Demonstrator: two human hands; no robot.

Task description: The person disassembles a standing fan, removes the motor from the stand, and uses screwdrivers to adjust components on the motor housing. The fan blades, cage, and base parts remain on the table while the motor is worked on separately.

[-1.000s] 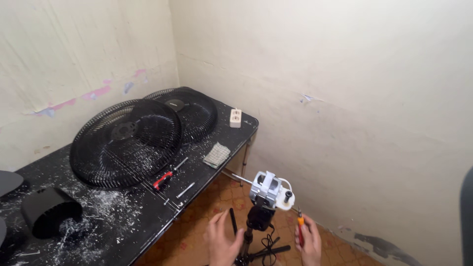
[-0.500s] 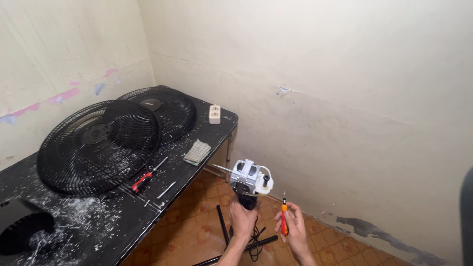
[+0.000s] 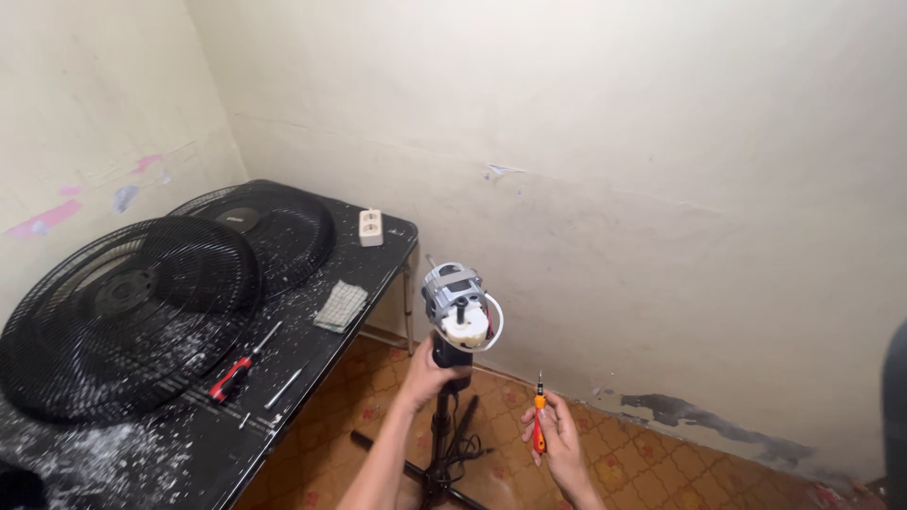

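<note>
Fingers of left hand [image 3: 427, 375] clamped on fan motor [image 3: 459, 309] neck, right hand [image 3: 557, 436] gripping orange screwdriver [image 3: 539, 423], white socket block [image 3: 370, 227] on black table [image 3: 378, 274]

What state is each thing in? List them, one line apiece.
Left hand: gripping the neck under the fan motor.
Right hand: holding the orange screwdriver.
Fan motor: bare, upright on its stand, no blade or grille.
Orange screwdriver: upright, tip up, clear of the motor.
Front grille: off, flat on the table.
Rear grille: off, flat, partly under the other.
Red screwdriver: lying unused.
Table: dusted white.
</note>
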